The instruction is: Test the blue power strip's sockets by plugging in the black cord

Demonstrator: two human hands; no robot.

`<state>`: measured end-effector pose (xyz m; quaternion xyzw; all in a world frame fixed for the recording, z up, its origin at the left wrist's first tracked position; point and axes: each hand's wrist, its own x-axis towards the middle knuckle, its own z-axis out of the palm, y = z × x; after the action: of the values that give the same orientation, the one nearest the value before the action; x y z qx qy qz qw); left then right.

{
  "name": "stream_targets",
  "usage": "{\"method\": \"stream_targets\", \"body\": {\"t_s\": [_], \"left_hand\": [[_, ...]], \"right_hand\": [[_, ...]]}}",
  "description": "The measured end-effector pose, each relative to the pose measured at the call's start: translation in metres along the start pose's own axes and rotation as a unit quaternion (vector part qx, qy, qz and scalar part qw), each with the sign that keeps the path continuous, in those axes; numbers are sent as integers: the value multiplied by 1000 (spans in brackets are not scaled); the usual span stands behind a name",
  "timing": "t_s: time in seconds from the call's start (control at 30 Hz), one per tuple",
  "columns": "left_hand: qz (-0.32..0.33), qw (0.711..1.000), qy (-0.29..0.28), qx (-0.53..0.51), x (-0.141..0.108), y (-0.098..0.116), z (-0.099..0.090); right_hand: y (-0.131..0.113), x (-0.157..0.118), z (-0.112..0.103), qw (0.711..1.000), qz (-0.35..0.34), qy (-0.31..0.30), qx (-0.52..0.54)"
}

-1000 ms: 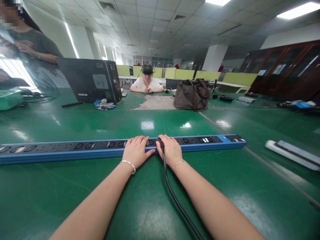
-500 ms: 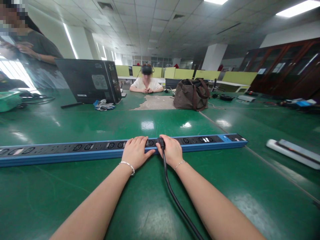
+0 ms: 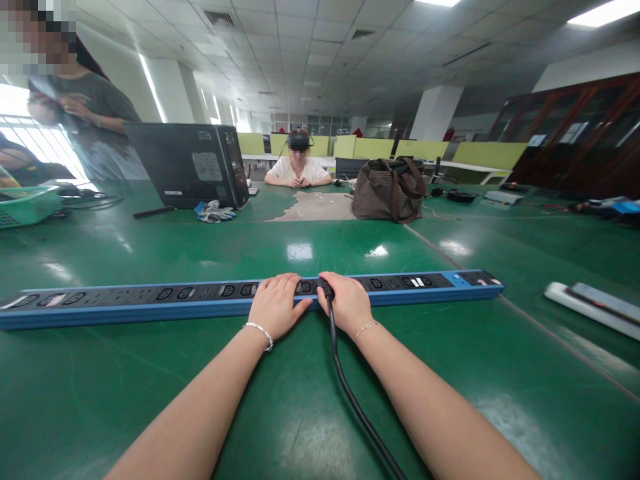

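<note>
A long blue power strip (image 3: 165, 313) with black sockets along its top lies across the green table. My left hand (image 3: 276, 307) grips the strip near its middle, fingers laid over the top and thumb along the front edge. Just to the right, my right hand (image 3: 349, 304) is closed round a black power plug (image 3: 326, 288) at one of the sockets. The fingers partly cover the plug, so how deep it sits in the socket cannot be told. Its thick black cord (image 3: 345, 383) runs down between my forearms to the bottom edge.
A black computer case (image 3: 193, 167) stands at the back left, with gloves (image 3: 215, 212) beside it. Behind the strip sits a brown bag (image 3: 383, 193). A white bar (image 3: 590, 310) lies to the right, a green basket (image 3: 30, 208) far left. One person sits opposite; another stands left.
The view has shifted slightly, moving everything a little to the right in the picture. Both hands keep their places on the strip and the plug.
</note>
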<state>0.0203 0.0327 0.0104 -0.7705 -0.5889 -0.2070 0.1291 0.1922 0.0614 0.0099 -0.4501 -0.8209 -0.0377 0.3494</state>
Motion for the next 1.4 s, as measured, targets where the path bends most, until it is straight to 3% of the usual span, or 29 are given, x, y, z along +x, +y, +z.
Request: {"method": "stream_targets", "body": {"t_s": [1.23, 1.4], "left_hand": [[-15, 999, -6, -28, 0, 0, -1], [-48, 997, -10, -52, 2, -1, 1]], "right_hand": [[0, -5, 12, 999, 23, 47, -4], [-9, 6, -2, 988, 21, 150, 38]]}}
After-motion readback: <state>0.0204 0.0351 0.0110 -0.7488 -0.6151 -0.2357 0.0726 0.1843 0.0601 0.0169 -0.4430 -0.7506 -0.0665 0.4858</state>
